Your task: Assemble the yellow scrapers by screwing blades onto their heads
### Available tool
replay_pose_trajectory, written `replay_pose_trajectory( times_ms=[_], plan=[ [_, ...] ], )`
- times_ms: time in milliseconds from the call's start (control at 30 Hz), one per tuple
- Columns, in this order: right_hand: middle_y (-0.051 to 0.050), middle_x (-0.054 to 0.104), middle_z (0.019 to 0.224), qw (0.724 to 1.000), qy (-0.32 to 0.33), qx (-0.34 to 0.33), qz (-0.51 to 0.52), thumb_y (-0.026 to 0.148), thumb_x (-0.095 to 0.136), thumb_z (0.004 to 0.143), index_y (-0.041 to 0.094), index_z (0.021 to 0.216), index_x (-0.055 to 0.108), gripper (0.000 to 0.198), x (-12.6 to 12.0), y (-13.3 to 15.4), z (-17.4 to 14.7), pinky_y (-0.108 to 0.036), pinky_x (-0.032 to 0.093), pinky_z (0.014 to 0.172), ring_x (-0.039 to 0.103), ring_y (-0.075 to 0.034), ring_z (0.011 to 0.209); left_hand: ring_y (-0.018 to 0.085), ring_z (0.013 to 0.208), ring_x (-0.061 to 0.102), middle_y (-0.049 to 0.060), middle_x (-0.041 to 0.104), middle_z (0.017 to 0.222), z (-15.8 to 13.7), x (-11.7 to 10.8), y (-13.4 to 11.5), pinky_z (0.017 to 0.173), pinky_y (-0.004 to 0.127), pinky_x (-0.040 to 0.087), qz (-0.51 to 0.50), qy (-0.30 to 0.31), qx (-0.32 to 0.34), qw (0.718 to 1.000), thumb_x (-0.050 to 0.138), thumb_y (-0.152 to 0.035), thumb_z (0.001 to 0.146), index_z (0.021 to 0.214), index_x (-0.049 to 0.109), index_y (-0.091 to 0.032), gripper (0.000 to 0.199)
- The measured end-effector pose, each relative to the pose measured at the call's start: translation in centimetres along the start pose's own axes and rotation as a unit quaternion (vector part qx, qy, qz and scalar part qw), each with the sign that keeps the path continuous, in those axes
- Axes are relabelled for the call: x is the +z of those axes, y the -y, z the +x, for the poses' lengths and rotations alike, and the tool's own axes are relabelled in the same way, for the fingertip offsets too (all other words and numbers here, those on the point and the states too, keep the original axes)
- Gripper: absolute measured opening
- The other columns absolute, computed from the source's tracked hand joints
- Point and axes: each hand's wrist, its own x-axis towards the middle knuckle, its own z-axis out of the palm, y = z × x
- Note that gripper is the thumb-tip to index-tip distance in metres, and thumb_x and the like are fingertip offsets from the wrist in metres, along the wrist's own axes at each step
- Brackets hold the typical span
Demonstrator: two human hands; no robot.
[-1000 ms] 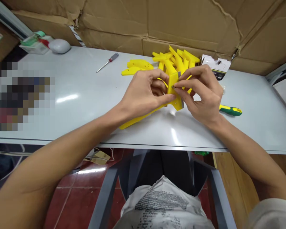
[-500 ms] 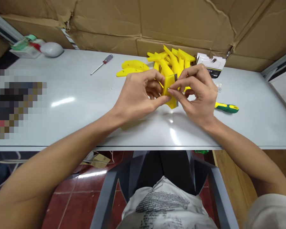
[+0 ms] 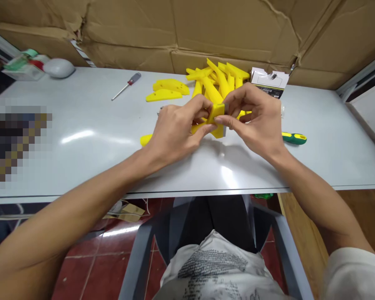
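A yellow plastic scraper (image 3: 217, 114) with a thin grey blade (image 3: 226, 109) along its right edge is held above the table. My left hand (image 3: 179, 127) is closed around it, and the handle end (image 3: 146, 139) sticks out to the left beneath that hand. From the right, my right hand (image 3: 256, 118) grips the scraper's head, its thumb on the near face and its fingers behind the blade. Whether anything small lies under the right thumb is hidden. Behind my hands lies a pile of yellow scraper handles (image 3: 220, 77).
Loose yellow head plates (image 3: 167, 91) lie left of the pile, with a screwdriver (image 3: 126, 86) further left. On the right are a white and black box (image 3: 270, 81) and a green and yellow handle (image 3: 294, 138). A cardboard wall (image 3: 128, 33) stands behind the table (image 3: 96, 166).
The scraper has tilted, so its handle end now shows left of my left hand. A small metal piece visible earlier at my right fingertips is now out of sight. The camera view shifted slightly.
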Motion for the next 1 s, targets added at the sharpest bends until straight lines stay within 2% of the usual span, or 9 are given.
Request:
replay_pose_trajectory(
  times_ms=[300, 433, 533, 600, 667, 767, 833, 900, 1000],
  plan=[
    [-0.004, 0.087, 0.106, 0.996, 0.057, 0.066, 0.013, 0.072, 0.092, 0.110, 0.030, 0.109, 0.076, 0.045, -0.9, 0.8, -0.3, -0.044, 0.075, 0.078, 0.083, -0.026, 0.088, 0.023, 0.080, 0.087, 0.001, 0.091, 0.102, -0.1, 1.1, -0.2, 0.074, 0.037, 0.065, -0.072, 0.062, -0.065, 0.993, 0.068, -0.047, 0.119, 0.124, 0.062, -0.031, 0.017],
    [-0.009, 0.093, 0.128, 0.991, 0.061, 0.056, -0.108, 0.058, 0.082, 0.117, 0.030, 0.122, 0.086, 0.029, -7.3, 1.2, -1.8, -0.052, 0.077, 0.102, 0.088, -0.032, 0.114, 0.025, 0.087, 0.088, 0.004, 0.095, 0.113, -0.6, 1.4, -0.3, 0.080, 0.038, 0.066, -0.013, 0.074, -0.052, 0.996, 0.063, -0.043, 0.119, 0.135, 0.066, -0.029, 0.022],
    [-0.012, 0.094, 0.132, 0.954, 0.079, 0.016, -0.288, 0.068, 0.086, 0.111, 0.033, 0.131, 0.093, 0.041, -14.0, -2.3, -4.8, -0.066, 0.069, 0.112, 0.083, -0.039, 0.122, 0.026, 0.085, 0.087, 0.005, 0.093, 0.108, -1.0, 2.0, 0.2, 0.080, 0.039, 0.062, 0.035, 0.056, 0.025, 0.998, 0.061, -0.042, 0.120, 0.138, 0.068, -0.026, 0.025],
    [-0.013, 0.093, 0.110, 0.949, 0.063, -0.030, -0.307, 0.084, 0.096, 0.092, 0.039, 0.119, 0.099, 0.053, -17.2, -5.7, -7.1, -0.064, 0.065, 0.088, 0.077, -0.040, 0.096, 0.026, 0.080, 0.085, 0.005, 0.091, 0.103, -1.3, 2.5, 0.5, 0.075, 0.038, 0.058, 0.055, 0.037, 0.099, 0.993, 0.058, -0.041, 0.122, 0.137, 0.067, -0.024, 0.024],
    [-0.010, 0.089, 0.093, 0.966, 0.068, -0.021, -0.250, 0.083, 0.104, 0.081, 0.044, 0.110, 0.099, 0.049, -18.7, -8.3, -8.9, -0.055, 0.054, 0.067, 0.071, -0.034, 0.074, 0.024, 0.074, 0.081, 0.004, 0.089, 0.100, -1.4, 2.9, 0.7, 0.070, 0.037, 0.053, 0.070, 0.017, 0.161, 0.984, 0.057, -0.038, 0.123, 0.134, 0.067, -0.024, 0.020],
    [-0.008, 0.090, 0.100, 0.983, -0.053, 0.006, -0.175, 0.072, 0.113, 0.074, 0.046, 0.116, 0.096, 0.052, -18.1, -8.6, -9.5, -0.054, 0.053, 0.063, 0.073, -0.033, 0.075, 0.021, 0.069, 0.077, 0.001, 0.084, 0.093, -1.3, 3.2, 0.9, 0.064, 0.035, 0.050, 0.075, -0.011, 0.234, 0.969, 0.058, -0.033, 0.125, 0.125, 0.067, -0.025, 0.012],
    [-0.007, 0.089, 0.110, 0.979, -0.170, 0.016, -0.110, 0.072, 0.110, 0.081, 0.048, 0.120, 0.092, 0.048, -16.6, -6.8, -8.6, -0.052, 0.050, 0.058, 0.072, -0.033, 0.076, 0.020, 0.069, 0.076, 0.002, 0.084, 0.092, -1.1, 3.2, 0.9, 0.062, 0.033, 0.051, 0.078, -0.022, 0.291, 0.953, 0.057, -0.030, 0.129, 0.124, 0.068, -0.024, 0.013],
    [-0.007, 0.088, 0.116, 0.972, -0.227, 0.047, -0.022, 0.071, 0.102, 0.093, 0.051, 0.120, 0.084, 0.038, -14.5, -4.8, -7.1, -0.047, 0.040, 0.051, 0.069, -0.031, 0.074, 0.021, 0.072, 0.077, 0.005, 0.087, 0.097, -0.9, 3.1, 0.8, 0.064, 0.034, 0.055, 0.085, -0.024, 0.348, 0.933, 0.057, -0.027, 0.131, 0.124, 0.069, -0.022, 0.015],
    [-0.004, 0.081, 0.092, 0.946, -0.310, 0.030, 0.085, 0.075, 0.095, 0.094, 0.043, 0.118, 0.071, 0.046, -10.8, -2.8, -5.0, -0.038, 0.021, 0.044, 0.061, -0.026, 0.060, 0.023, 0.082, 0.081, 0.010, 0.092, 0.109, -0.7, 2.8, 0.5, 0.074, 0.037, 0.064, 0.135, 0.000, 0.411, 0.902, 0.056, -0.023, 0.131, 0.117, 0.072, -0.021, 0.022]
  ],
)
